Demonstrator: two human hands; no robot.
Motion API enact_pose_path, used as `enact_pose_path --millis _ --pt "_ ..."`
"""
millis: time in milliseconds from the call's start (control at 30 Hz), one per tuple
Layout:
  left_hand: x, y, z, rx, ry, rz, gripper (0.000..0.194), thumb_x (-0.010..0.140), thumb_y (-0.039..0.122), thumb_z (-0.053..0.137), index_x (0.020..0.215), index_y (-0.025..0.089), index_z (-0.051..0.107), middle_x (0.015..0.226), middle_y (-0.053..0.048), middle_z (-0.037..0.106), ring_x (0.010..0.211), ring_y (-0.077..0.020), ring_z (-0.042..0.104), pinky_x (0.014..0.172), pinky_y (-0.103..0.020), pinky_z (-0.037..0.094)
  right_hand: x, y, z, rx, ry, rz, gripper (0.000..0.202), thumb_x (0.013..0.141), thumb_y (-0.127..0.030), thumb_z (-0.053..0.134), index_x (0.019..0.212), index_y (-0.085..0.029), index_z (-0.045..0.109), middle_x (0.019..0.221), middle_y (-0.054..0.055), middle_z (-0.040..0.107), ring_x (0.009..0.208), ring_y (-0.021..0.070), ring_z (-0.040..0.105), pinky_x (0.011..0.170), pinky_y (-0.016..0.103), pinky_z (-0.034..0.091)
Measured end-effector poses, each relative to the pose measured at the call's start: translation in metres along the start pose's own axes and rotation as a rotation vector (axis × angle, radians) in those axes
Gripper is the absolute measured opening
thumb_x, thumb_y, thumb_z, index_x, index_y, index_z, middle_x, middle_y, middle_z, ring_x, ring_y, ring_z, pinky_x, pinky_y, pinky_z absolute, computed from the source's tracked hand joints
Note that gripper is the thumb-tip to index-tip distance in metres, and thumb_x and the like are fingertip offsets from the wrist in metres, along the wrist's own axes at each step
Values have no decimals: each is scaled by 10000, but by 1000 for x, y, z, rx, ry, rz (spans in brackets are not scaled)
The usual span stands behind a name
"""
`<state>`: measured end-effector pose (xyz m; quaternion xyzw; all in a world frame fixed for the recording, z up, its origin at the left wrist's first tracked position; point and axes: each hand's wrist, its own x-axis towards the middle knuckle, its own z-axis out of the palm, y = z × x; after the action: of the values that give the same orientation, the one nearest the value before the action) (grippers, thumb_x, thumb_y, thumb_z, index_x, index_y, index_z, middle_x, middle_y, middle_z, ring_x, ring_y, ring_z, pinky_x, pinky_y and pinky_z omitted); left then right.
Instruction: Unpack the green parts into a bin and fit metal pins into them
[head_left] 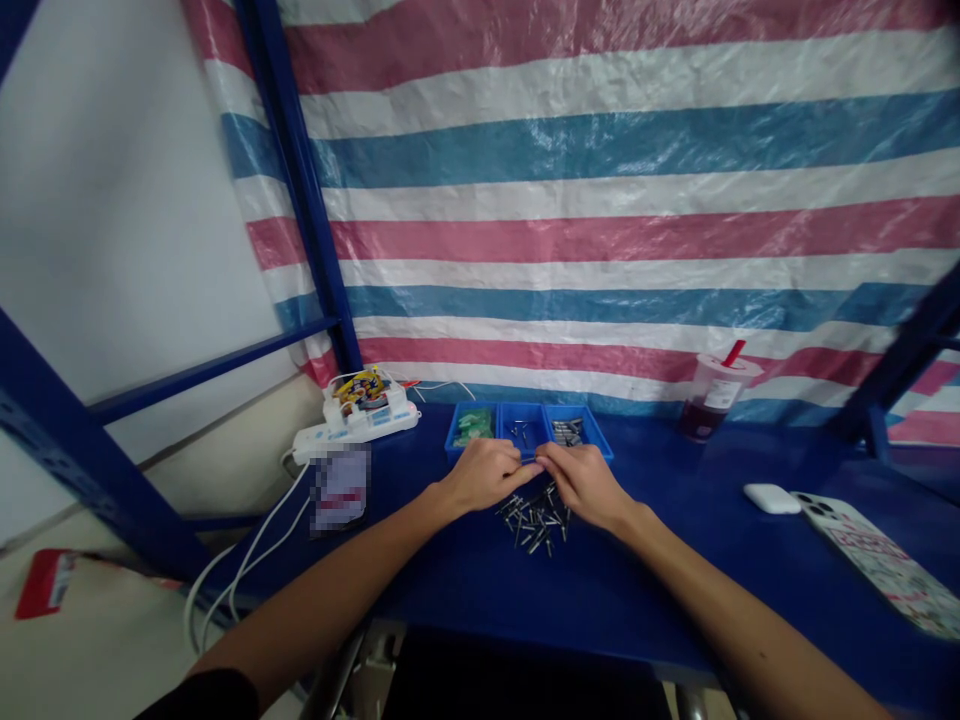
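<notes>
My left hand [484, 474] and my right hand [583, 482] meet fingertip to fingertip over the blue table. Both are closed, pinching a small thin metal piece [529, 460] that my fingers mostly cover. Just below them lies a loose pile of small metal pins [534, 524], silver and dark. Behind my hands stands a blue tray [498, 425] with three compartments. Small green packets or pieces [474, 425] fill its left one, a few metal parts [519, 432] lie in the middle, and several silver pins [568, 432] are in the right.
On the left are a white power strip [360, 432] with cables, a yellow snack packet [360, 388] and a blurred-out phone-like object [341, 490]. To the right stand a drink cup [709, 400] with a red straw, a white earbud case [772, 498] and a patterned phone [877, 560].
</notes>
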<state>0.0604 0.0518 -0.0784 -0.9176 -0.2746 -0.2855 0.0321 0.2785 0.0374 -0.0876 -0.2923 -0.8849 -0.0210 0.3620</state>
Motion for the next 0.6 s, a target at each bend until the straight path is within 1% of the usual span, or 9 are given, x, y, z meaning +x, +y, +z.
enact_pose_path --millis 67,133,233,300,333,400,500,533,600 --pt "0 0 0 -28 -7 10 533 1060 337 430 594 156 614 618 -24 589 650 -138 583 641 -267 415 0 1 0 -6 -3 3 271 1084 -280 357 1005 -192 601 740 28 655 625 154 596 619 265 365" --pt "1 1 -1 -83 -11 35 447 1036 236 420 666 154 655 676 -42 636 719 -155 616 708 -282 450 0 1 0 -12 -7 5 273 1087 -288 353 1014 -193 598 727 20 649 616 152 591 615 263 354" --pt "1 4 -5 -153 9 62 255 906 102 472 816 157 705 828 -57 706 868 -189 645 846 -335 458 0 0 0 -4 -9 8 266 1086 -278 354 1017 -196 598 712 11 643 608 149 588 615 265 346" --pt "2 5 -9 -158 44 47 241 818 63 498 862 163 713 867 -50 718 901 -199 644 889 -365 441 0 -1 0 13 -11 9 262 1082 -265 356 1014 -199 600 726 14 653 617 150 596 622 265 352" --pt "2 5 -10 -149 68 37 245 804 56 500 854 166 713 864 -45 721 903 -199 642 906 -376 433 0 -1 -1 19 -11 8 259 1081 -262 358 1016 -200 601 737 17 661 624 151 602 626 266 357" --pt "3 6 -12 -119 115 27 246 847 68 488 769 172 698 849 -37 730 916 -196 639 963 -402 407 0 -2 -1 23 -5 9 254 1078 -263 365 1025 -200 605 746 21 669 628 153 608 626 267 364" --pt "4 5 -14 -64 133 17 400 976 141 439 642 177 654 818 -24 733 936 -183 636 1076 -443 340 0 -1 -2 11 19 21 244 1076 -270 378 1045 -194 608 714 14 658 590 150 589 605 272 355" --pt "4 4 -14 -55 130 6 432 1006 171 431 636 179 655 804 -19 729 932 -178 637 1105 -453 317 0 0 -2 9 28 23 241 1076 -270 380 1047 -193 607 708 12 656 580 148 581 600 273 351" --pt "3 2 -12 -60 139 -20 424 1038 219 437 697 185 688 800 -10 728 904 -166 643 1137 -458 297 0 0 -3 8 43 18 238 1076 -266 380 1044 -193 604 708 10 653 572 146 571 594 275 347"
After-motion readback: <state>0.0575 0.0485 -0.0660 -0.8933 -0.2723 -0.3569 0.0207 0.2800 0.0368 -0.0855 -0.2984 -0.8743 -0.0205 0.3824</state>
